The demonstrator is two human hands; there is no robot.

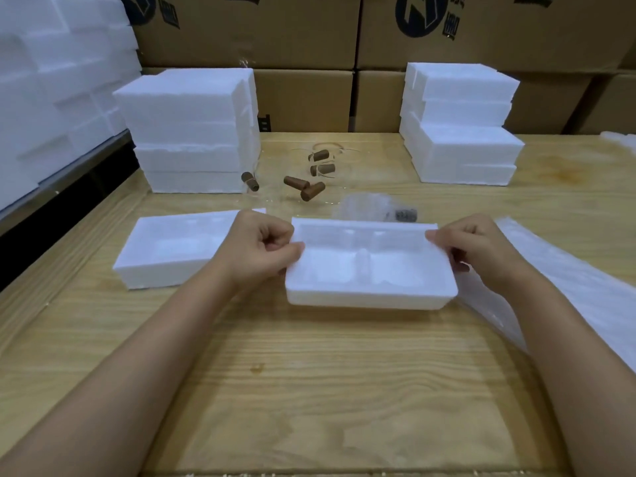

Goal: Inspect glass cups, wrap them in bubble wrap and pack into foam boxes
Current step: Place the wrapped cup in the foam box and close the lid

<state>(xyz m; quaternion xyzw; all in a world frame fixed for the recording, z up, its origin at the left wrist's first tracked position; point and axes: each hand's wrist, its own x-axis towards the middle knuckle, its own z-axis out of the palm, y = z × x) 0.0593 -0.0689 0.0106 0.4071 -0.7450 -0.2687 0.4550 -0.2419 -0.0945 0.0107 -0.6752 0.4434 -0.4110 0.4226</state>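
Note:
An open white foam box (370,297) with moulded hollows lies in the middle of the wooden table. My left hand (261,247) grips its left rim, thumb on top and fingers curled. My right hand (478,251) grips its right rim the same way. A second open foam box half (165,256) lies to the left. Behind the box lie several clear glass cups with brown cork stoppers (311,189), and one bubble-wrapped cup (378,210). A bubble wrap sheet (568,290) lies at the right.
Stacks of shut foam boxes stand at the back left (192,132) and back right (461,125). Cardboard cartons (303,98) line the wall behind. More foam blocks (51,80) pile up at the far left beyond the table's edge.

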